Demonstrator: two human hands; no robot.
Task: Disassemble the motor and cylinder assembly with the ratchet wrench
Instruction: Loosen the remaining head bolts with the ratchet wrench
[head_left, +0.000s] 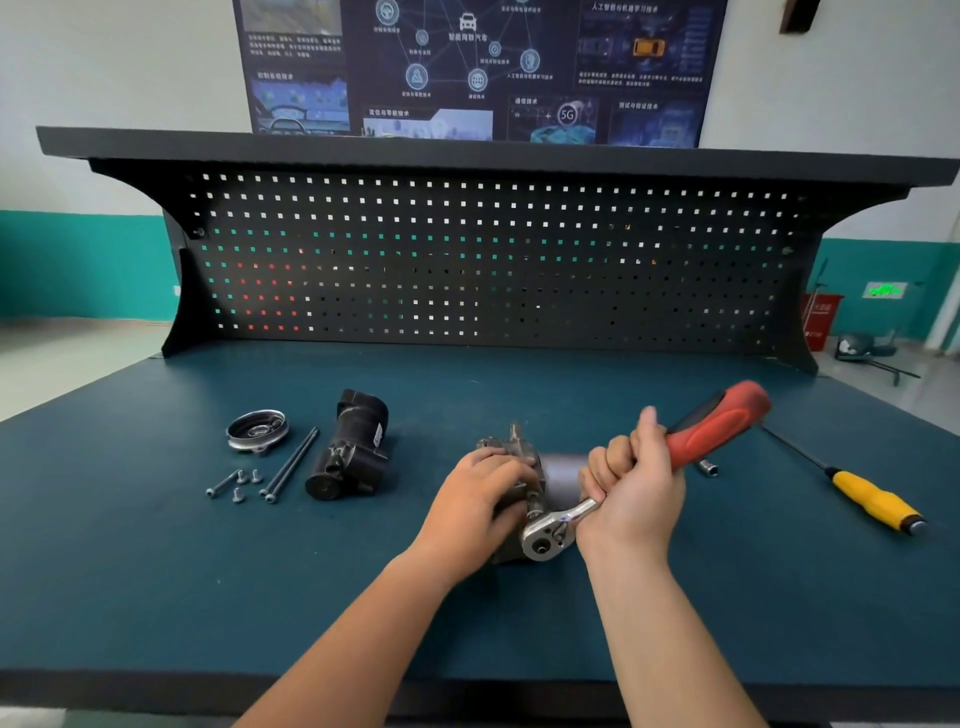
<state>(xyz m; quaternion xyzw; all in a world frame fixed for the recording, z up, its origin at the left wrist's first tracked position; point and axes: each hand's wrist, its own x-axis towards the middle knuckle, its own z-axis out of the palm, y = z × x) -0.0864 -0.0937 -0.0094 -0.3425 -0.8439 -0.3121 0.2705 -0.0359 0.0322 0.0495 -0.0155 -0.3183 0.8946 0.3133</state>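
Observation:
The grey metal motor and cylinder assembly (558, 475) lies on the blue bench mat, mid-front. My left hand (480, 499) grips its left end, covering much of the housing. My right hand (631, 486) is wrapped around the ratchet wrench (719, 423), holding it where the red handle meets the steel shank. The wrench's chrome head (545, 540) sits at the near side of the assembly. The handle angles up and to the right.
To the left lie a black motor housing (350, 449), a round metal end cap (258, 431), two long bolts (291, 465) and several small screws (241, 483). A yellow-handled screwdriver (872, 499) and a small socket (707, 467) lie to the right. A black pegboard (493, 260) closes the back.

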